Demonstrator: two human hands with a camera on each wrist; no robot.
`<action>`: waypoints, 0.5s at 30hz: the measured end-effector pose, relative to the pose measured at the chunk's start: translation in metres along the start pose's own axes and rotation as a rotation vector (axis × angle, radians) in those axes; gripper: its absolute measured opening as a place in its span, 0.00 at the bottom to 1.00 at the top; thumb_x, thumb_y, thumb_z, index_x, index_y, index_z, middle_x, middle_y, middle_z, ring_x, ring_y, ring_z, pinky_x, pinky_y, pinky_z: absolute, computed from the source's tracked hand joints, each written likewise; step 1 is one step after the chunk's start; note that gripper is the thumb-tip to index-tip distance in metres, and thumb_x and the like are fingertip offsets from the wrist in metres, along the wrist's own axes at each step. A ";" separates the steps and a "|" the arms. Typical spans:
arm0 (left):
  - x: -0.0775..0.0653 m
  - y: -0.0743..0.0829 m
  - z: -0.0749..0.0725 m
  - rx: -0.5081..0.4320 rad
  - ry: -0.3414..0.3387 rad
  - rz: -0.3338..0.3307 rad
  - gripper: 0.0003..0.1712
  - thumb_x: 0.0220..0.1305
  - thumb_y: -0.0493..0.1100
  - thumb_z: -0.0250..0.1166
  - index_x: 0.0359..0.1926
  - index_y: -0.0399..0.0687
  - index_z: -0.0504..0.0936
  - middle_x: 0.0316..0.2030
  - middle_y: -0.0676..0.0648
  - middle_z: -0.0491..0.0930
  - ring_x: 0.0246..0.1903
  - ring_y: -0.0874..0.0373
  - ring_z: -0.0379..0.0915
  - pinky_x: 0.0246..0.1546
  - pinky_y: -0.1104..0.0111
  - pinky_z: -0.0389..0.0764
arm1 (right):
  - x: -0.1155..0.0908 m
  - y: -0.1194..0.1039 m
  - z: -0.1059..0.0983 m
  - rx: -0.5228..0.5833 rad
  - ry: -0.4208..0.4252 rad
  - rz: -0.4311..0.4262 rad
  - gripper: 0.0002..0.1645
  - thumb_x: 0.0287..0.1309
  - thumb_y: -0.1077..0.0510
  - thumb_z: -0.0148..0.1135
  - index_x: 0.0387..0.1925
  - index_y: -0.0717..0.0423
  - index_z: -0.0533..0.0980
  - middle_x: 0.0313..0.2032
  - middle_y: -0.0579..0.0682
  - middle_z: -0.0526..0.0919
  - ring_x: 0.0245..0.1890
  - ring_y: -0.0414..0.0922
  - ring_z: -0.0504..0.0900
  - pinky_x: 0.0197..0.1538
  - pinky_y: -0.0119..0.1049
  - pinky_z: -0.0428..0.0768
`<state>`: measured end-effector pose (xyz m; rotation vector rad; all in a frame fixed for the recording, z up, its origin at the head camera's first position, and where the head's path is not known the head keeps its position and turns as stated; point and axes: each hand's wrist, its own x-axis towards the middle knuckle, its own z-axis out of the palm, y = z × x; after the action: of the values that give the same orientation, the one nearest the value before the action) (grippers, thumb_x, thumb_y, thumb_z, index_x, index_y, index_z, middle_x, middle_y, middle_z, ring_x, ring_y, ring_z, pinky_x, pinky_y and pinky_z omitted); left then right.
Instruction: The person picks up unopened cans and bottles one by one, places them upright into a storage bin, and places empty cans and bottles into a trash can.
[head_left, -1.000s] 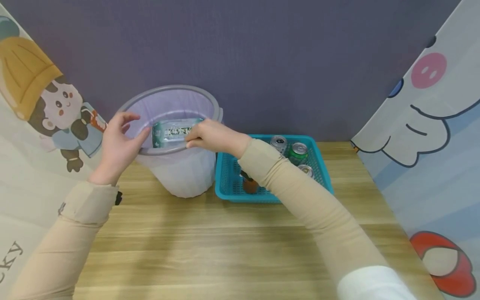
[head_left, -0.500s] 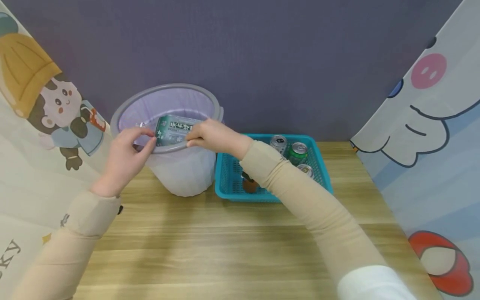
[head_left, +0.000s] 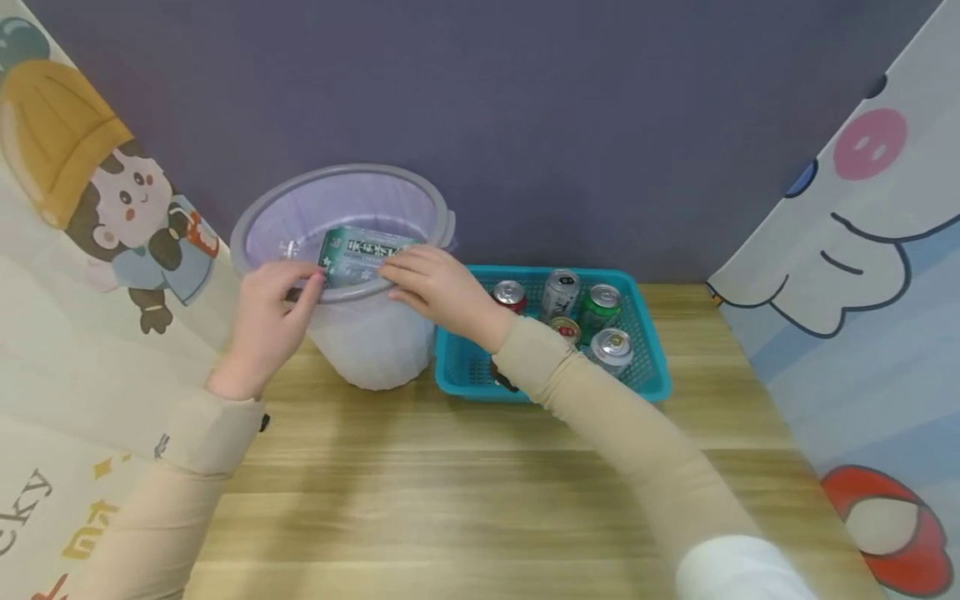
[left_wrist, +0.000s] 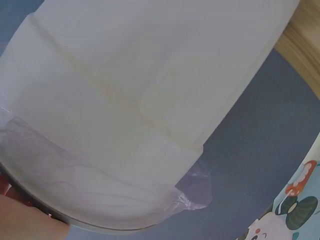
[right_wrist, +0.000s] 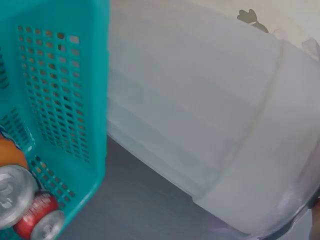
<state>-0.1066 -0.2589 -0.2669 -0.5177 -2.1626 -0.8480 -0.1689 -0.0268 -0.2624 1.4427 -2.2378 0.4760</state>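
Observation:
In the head view, a clear plastic packet (head_left: 363, 257) with green print lies tilted across the mouth of a white bin (head_left: 378, 346). The bin has a grey rim and a pale purple liner (head_left: 345, 196). My left hand (head_left: 273, 308) pinches the packet's left corner between thumb and index finger, over the near rim. At the packet's right end, my right hand (head_left: 446, 292) holds it with fingers longer and more spread. Little of either hand shows in the wrist views; the bin's side (left_wrist: 150, 75) fills much of the left one.
Right of the bin stands a turquoise basket (head_left: 656, 379) with several drink cans, among them a red can (head_left: 510, 296), a silver can (head_left: 561, 292) and a green can (head_left: 600, 308). The wooden table (head_left: 450, 500) extends in front. A dark wall (head_left: 562, 125) rises behind.
My left hand has moved right and its fingers have closed on the packet's left corner. My right hand's fingers have stretched out at the other end. More cans show in the basket.

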 end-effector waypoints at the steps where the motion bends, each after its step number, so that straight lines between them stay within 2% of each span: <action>1: -0.001 0.002 0.002 0.000 0.012 0.014 0.05 0.60 0.29 0.61 0.34 0.28 0.82 0.35 0.33 0.83 0.37 0.41 0.76 0.45 0.63 0.72 | -0.005 0.000 0.000 -0.009 0.010 0.008 0.23 0.65 0.52 0.56 0.59 0.57 0.74 0.58 0.55 0.77 0.62 0.49 0.71 0.72 0.35 0.56; 5: -0.009 0.010 0.008 0.022 0.068 0.042 0.06 0.58 0.32 0.61 0.34 0.30 0.82 0.38 0.33 0.82 0.40 0.38 0.74 0.47 0.51 0.67 | -0.024 -0.001 0.000 -0.018 0.018 0.076 0.28 0.65 0.51 0.57 0.64 0.55 0.69 0.65 0.58 0.68 0.68 0.53 0.63 0.75 0.37 0.46; 9: -0.017 0.018 0.013 0.026 0.126 0.064 0.08 0.57 0.35 0.61 0.35 0.31 0.81 0.41 0.33 0.79 0.42 0.36 0.71 0.46 0.48 0.65 | -0.044 -0.001 -0.001 0.030 0.035 0.135 0.29 0.64 0.52 0.58 0.64 0.55 0.68 0.68 0.60 0.63 0.70 0.54 0.59 0.75 0.39 0.43; 12: -0.025 0.024 0.021 0.024 0.152 0.128 0.11 0.56 0.36 0.59 0.38 0.32 0.81 0.42 0.33 0.78 0.43 0.36 0.71 0.47 0.48 0.66 | -0.060 -0.002 -0.003 0.087 0.035 0.187 0.28 0.64 0.52 0.58 0.64 0.56 0.68 0.68 0.60 0.62 0.69 0.53 0.59 0.75 0.40 0.43; 15: -0.037 0.031 0.030 0.039 0.127 0.200 0.14 0.57 0.37 0.58 0.42 0.34 0.80 0.47 0.33 0.77 0.50 0.36 0.69 0.54 0.50 0.66 | -0.079 -0.004 -0.003 0.127 0.022 0.260 0.28 0.64 0.52 0.58 0.63 0.56 0.69 0.67 0.59 0.63 0.68 0.53 0.61 0.75 0.43 0.47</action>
<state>-0.0792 -0.2191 -0.2977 -0.6316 -1.9701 -0.7076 -0.1361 0.0335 -0.3014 1.2022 -2.4272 0.7250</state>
